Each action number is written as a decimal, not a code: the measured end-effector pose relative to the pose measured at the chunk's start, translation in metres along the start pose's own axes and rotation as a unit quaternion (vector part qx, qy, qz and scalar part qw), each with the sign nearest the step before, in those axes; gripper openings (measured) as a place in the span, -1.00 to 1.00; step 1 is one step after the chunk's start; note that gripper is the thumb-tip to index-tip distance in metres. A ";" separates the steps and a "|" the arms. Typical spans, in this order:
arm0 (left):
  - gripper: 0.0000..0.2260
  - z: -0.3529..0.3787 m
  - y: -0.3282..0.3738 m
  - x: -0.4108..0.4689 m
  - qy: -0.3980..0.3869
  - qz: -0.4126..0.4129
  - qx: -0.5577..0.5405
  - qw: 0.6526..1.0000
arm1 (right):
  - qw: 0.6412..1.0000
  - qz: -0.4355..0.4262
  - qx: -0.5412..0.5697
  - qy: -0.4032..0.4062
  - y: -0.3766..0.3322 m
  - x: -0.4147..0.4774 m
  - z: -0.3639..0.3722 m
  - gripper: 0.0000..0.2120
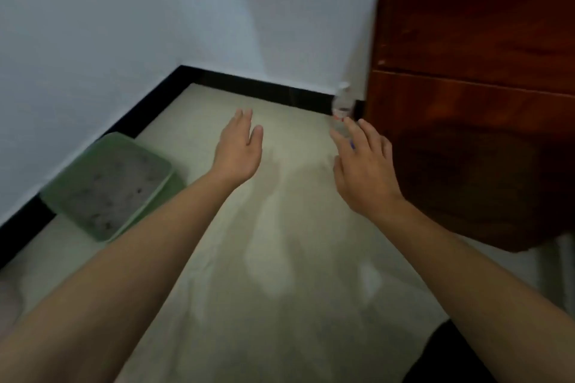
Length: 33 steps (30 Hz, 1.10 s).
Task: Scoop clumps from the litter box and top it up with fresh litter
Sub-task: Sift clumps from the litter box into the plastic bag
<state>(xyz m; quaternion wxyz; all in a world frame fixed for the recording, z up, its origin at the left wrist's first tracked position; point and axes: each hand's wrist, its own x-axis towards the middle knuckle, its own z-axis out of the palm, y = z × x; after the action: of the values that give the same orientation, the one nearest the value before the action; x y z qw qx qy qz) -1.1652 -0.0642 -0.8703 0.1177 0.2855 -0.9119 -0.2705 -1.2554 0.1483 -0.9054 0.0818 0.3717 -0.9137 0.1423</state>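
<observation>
**Position of the work.** The shallow green plastic litter box [124, 137] sits on the pale floor [280, 227], and every location below is given from it. Its long axis runs alongside the black skirting board [149, 93] directly behind it. The grey litter [109, 186] inside carries scattered dark clumps [138, 190]; judged from this, scooping has not begun.

**Hands.** The left hand [238, 149] is held out to the right of the litter box and slightly beyond it, fingers straight and together, holding nothing. The right hand [362, 165] is further right again, well apart from the box, fingers spread and relaxed, also empty. The left hand is the nearer one. The box lies to its left and back toward the person, so the reach must turn that way.

**Surroundings.** A clear plastic bottle [342, 102] stands far right of the box, just past the right fingertips and beside a dark red-brown wooden cabinet [466, 71]. Nothing lies between the left hand and the box. No scoop or fresh litter supply is in view — locate both first.
</observation>
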 end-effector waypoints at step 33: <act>-0.33 -0.163 -0.543 -0.113 -0.244 -0.397 0.134 0.875 | 0.840 -0.278 0.112 -0.452 -0.510 0.077 0.268 -0.76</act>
<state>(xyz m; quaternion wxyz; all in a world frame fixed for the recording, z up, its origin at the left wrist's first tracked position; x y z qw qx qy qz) -0.7650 -0.4424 -1.0471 -0.2655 0.5610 -0.7493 -0.2309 -0.9635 -0.3365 -1.0375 -0.3462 0.6400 -0.6852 0.0310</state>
